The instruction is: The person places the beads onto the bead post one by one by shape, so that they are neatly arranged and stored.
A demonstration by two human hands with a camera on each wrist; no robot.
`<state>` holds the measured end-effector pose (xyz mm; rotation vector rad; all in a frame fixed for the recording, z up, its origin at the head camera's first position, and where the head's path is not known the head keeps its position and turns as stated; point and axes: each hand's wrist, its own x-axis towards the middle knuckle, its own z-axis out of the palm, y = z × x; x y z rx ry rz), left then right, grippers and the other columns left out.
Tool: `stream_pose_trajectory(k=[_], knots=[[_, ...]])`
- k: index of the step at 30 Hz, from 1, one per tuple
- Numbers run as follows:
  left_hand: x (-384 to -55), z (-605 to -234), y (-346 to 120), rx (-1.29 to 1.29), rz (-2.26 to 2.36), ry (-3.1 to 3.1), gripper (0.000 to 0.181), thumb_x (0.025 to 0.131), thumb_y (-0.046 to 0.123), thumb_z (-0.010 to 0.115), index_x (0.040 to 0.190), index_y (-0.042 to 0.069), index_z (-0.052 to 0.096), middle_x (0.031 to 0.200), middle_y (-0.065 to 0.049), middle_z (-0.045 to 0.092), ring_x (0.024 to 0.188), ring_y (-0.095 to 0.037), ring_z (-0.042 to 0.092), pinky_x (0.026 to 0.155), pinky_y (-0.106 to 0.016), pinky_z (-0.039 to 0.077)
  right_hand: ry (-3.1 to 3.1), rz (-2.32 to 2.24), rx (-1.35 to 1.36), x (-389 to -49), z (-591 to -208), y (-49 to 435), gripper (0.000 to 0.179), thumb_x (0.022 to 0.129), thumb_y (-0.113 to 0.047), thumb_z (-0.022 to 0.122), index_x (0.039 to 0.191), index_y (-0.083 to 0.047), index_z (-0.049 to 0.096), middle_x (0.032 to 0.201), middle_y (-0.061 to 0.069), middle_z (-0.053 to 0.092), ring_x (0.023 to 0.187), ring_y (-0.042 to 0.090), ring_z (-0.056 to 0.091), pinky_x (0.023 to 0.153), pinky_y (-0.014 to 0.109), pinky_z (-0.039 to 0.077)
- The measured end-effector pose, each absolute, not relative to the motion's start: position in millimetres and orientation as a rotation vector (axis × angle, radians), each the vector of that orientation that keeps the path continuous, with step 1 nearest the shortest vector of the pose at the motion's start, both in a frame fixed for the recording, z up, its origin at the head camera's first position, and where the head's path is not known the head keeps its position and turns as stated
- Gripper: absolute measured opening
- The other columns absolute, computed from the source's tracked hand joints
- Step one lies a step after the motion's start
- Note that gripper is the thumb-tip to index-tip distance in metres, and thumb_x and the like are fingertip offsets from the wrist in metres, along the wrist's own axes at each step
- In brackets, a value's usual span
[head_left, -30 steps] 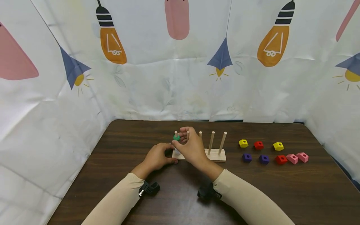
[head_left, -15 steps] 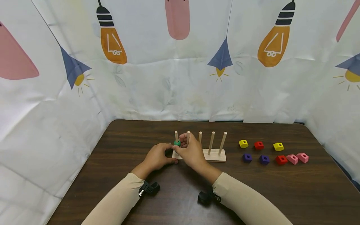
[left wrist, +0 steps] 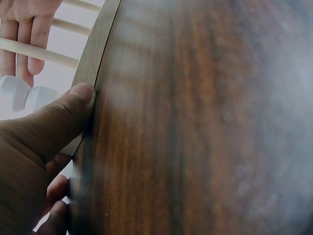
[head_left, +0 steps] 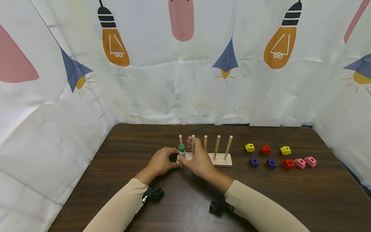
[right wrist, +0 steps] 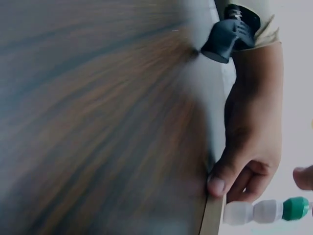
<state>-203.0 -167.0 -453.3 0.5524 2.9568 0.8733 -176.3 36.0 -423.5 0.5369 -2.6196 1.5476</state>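
Note:
A wooden peg stand [head_left: 221,160] with several upright pegs sits on the table. My left hand [head_left: 163,161] grips its left end, and the left wrist view shows the thumb [left wrist: 73,105] pressed on the base's edge. On the leftmost peg sits a green bead [head_left: 181,148], above two white beads [right wrist: 266,211] stacked down to the base. My right hand [head_left: 200,161] is just right of this stack, in front of the second peg, its fingers [left wrist: 39,41] extended and holding nothing. The other pegs bear no beads.
Right of the stand lie loose beads on the dark wooden table [head_left: 261,199]: yellow beads [head_left: 285,150], red beads [head_left: 288,164], purple beads [head_left: 271,164] and pink beads [head_left: 310,161]. A patterned cloth [head_left: 185,90] hangs behind the table's back edge.
The green bead has slid down the leftmost peg onto the white beads. My right hand has lowered with it, then let go and moved slightly right. The left hand stays put.

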Motion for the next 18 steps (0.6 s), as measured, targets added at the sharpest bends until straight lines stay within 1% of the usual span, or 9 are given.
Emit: stream_pose_trajectory(k=[1,4,7,9,13,18], knots=[[-203,-453,-167,0.555,0.87,2.958,0.054,0.077,0.038,0.092,0.122,0.014,0.075,0.127,-0.009,0.069,0.123,-0.032,0.061,0.104,-0.051,0.047,-2.638,1.515,0.566,-175,-424,39,0.086,0.088,-0.023,0.085,0.153,-0.006,0.032,0.152,0.013,0.048,0.132,0.031,0.055,0.103,0.05,0.049],[-203,-453,-167,0.553,0.862,2.956,0.055,0.077,0.038,0.092,0.123,0.014,0.075,0.128,-0.009,0.069,0.124,-0.032,0.061,0.104,-0.051,0.047,-2.714,1.43,0.636,-170,-423,50,0.095,0.088,-0.028,0.084,0.159,-0.008,0.024,0.156,0.016,0.044,0.135,0.033,0.052,0.104,0.051,0.047],[-203,-453,-167,0.552,0.854,2.96,0.055,0.077,0.039,0.092,0.123,0.014,0.075,0.129,-0.01,0.068,0.124,-0.033,0.06,0.104,-0.052,0.047,-2.78,1.371,0.709,-166,-422,62,0.097,0.091,-0.03,0.082,0.161,-0.008,0.019,0.152,0.021,0.047,0.133,0.036,0.054,0.104,0.052,0.048],[-203,-452,-167,0.548,0.851,2.96,0.055,0.077,0.039,0.092,0.123,0.014,0.075,0.13,-0.011,0.068,0.125,-0.033,0.06,0.104,-0.052,0.047,-2.81,1.327,0.764,-163,-422,71,0.096,0.092,-0.03,0.08,0.161,-0.007,0.018,0.151,0.021,0.049,0.132,0.035,0.055,0.104,0.051,0.048],[-203,-452,-166,0.546,0.846,2.959,0.055,0.076,0.041,0.092,0.122,0.015,0.075,0.131,-0.01,0.068,0.126,-0.032,0.06,0.105,-0.051,0.046,-2.808,1.245,0.903,-161,-421,91,0.086,0.093,-0.023,0.078,0.159,-0.007,0.025,0.147,0.015,0.054,0.126,0.03,0.06,0.102,0.048,0.05],[-202,-453,-166,0.528,0.84,2.953,0.056,0.076,0.041,0.092,0.123,0.016,0.074,0.132,-0.01,0.067,0.127,-0.032,0.059,0.106,-0.05,0.046,-2.783,1.138,1.006,-157,-422,121,0.072,0.094,-0.018,0.077,0.153,-0.007,0.037,0.135,0.012,0.063,0.116,0.028,0.066,0.096,0.046,0.054]])
